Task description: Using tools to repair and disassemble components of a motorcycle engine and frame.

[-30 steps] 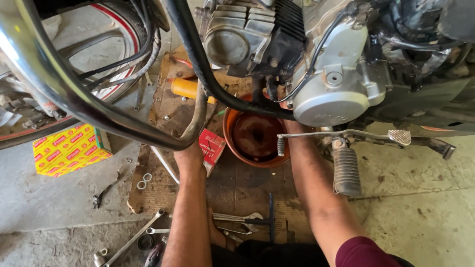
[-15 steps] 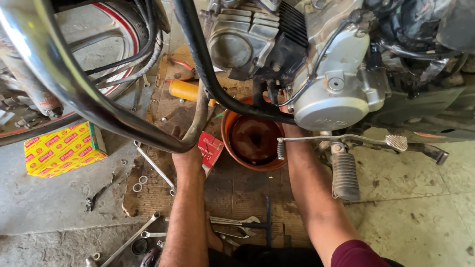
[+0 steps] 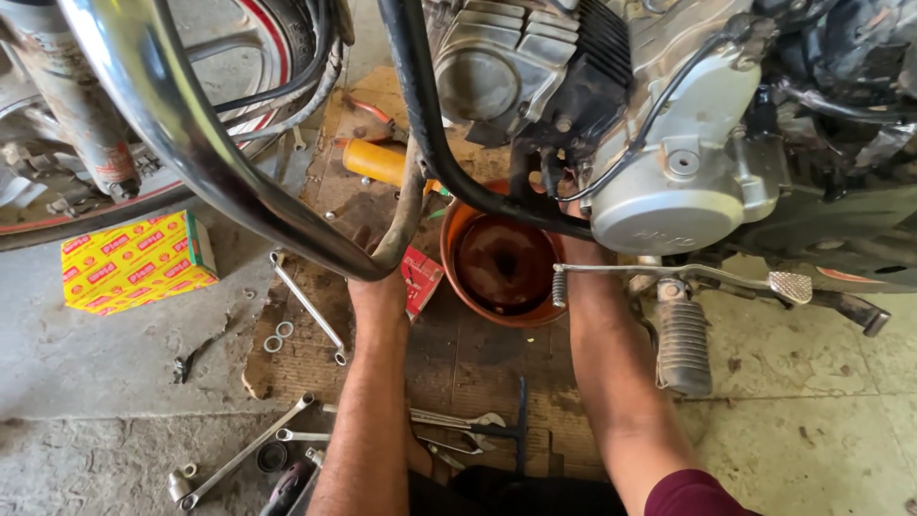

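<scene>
I see my left hand (image 3: 380,298) wrapped around the stiff, dusty pipe (image 3: 406,215); my right hand (image 3: 573,244) is hidden behind the engine (image 3: 669,143), grip unclear, beside the oil-slick orange pan (image 3: 458,277).

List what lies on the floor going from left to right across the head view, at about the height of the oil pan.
Yellow carton → long spanner → left hand → red packet → orange drain pan of dark oil → right forearm → ribbed footpeg → gear lever pedal.
</scene>
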